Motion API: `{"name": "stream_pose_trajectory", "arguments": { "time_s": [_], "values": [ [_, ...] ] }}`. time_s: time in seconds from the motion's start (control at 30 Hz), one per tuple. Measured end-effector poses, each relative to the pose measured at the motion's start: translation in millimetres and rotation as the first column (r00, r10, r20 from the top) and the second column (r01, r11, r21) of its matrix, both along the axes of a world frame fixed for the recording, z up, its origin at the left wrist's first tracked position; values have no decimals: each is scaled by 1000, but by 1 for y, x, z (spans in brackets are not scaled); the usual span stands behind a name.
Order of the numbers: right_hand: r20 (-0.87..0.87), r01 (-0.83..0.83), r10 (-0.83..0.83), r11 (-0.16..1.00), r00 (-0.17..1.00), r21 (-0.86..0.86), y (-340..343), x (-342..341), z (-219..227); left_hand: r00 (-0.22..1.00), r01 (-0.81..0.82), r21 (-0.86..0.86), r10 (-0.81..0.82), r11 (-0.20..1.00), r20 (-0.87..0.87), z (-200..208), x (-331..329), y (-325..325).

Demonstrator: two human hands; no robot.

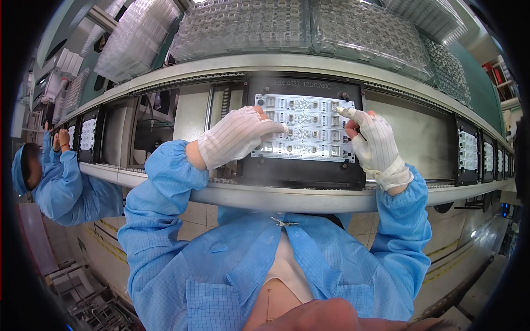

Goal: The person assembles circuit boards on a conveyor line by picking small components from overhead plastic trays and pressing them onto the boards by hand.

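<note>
A black carrier fixture [309, 174] sits on the conveyor line in front of me, holding a white circuit board panel [303, 134] made of several strips with small square components. My left hand [234, 137], in a white striped glove with some bare fingertips, reaches over the panel's left side, fingers apart, the longest one resting near a component. On the other side, my right hand [376, 138], gloved the same way, stretches one finger onto the panel's upper right corner. Its other fingers are bent beside the edge. Nothing shows in either hand.
Beyond the rail [221, 66] stand stacks of clear plastic trays [243, 30]. More carriers with boards [468, 150] sit along the line to the right, and another [88, 134] to the left. A co-worker in a blue smock [69, 182] works at the far left.
</note>
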State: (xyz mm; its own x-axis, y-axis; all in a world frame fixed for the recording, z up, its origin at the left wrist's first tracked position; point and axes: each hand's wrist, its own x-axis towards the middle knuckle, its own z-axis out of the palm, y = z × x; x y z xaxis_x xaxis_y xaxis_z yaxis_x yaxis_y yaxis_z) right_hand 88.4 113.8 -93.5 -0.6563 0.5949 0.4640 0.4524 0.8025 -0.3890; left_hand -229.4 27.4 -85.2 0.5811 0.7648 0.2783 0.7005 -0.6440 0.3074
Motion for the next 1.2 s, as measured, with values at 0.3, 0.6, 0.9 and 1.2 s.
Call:
{"name": "stream_pose_trajectory", "arguments": {
  "time_s": [0.3,0.6,0.9,1.2],
  "values": [
    [-100,-36,34,999,994,-17,9,-16,-2,997,-76,19,76,997,0,0,4,-3],
    [-145,-13,3,998,989,-68,6,-15,-11,997,-61,-35,63,997,41,11,0,1],
    [-182,28,-58,986,982,-163,7,-15,-6,997,-80,-45,79,996,-21,17,0,21],
    [73,126,-139,980,988,155,11,-32,-10,947,-113,401,221,909,-233,-19,26,29]
  ]
}}
